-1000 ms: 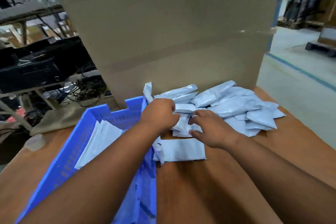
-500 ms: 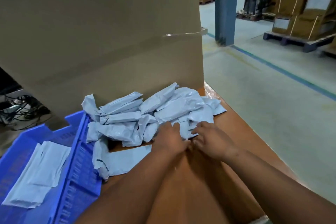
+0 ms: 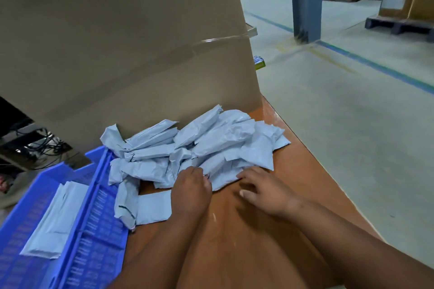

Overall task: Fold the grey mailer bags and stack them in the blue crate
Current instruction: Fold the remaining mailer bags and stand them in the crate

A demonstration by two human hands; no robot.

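A loose pile of crumpled grey mailer bags [image 3: 211, 143] lies on the brown table against a big cardboard box. My left hand [image 3: 191, 191] is at the pile's front edge, fingers curled on one grey mailer bag [image 3: 223, 179]. My right hand [image 3: 261, 186] lies just right of it, its fingers stretched onto the same bag's edge and its thumb apart over the table. The blue crate [image 3: 94, 197] stands at the left with folded bags [image 3: 56, 220] flat inside. One flattened bag [image 3: 153, 206] lies on the table beside the crate.
The tall cardboard box [image 3: 122, 49] walls off the back of the table [image 3: 234, 241]. The table's right edge drops to a concrete floor [image 3: 340, 124] with a blue pillar [image 3: 305, 0] and boxes on pallets [image 3: 404, 2] beyond. Cables and shelving sit at the far left.
My view has swung right and the crate has slid to the left of the frame. Both hands moved from the pile's left side to its front edge, and my right fingers have spread out.
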